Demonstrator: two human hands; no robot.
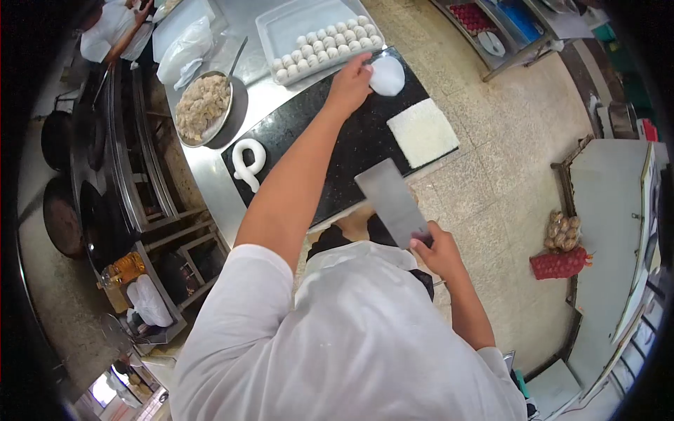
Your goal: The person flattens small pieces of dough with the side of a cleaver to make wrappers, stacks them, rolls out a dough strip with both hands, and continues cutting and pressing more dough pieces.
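My left hand (350, 85) is at the far end of the black board (344, 151), its fingertips at the edge of a round, flat white piece (387, 76); whether they grip it is too small to tell. In my right hand (439, 250) is a wide cleaver (390, 200), held over the board's near edge. A folded white cloth (423, 132) lies at the board's right. On the left end of the board rests a looped white dough rope (248, 163). Behind my left hand, a clear tray (279, 31) holds several rows of round white dumplings.
A metal bowl of chunky filling (203, 109) with a utensil stands left on the steel table (214, 179), near a plastic bag (186, 52). Another person (116, 31) is at the upper left. Dark woks (63, 214) sit left; red and brown sacks (559, 263) are right.
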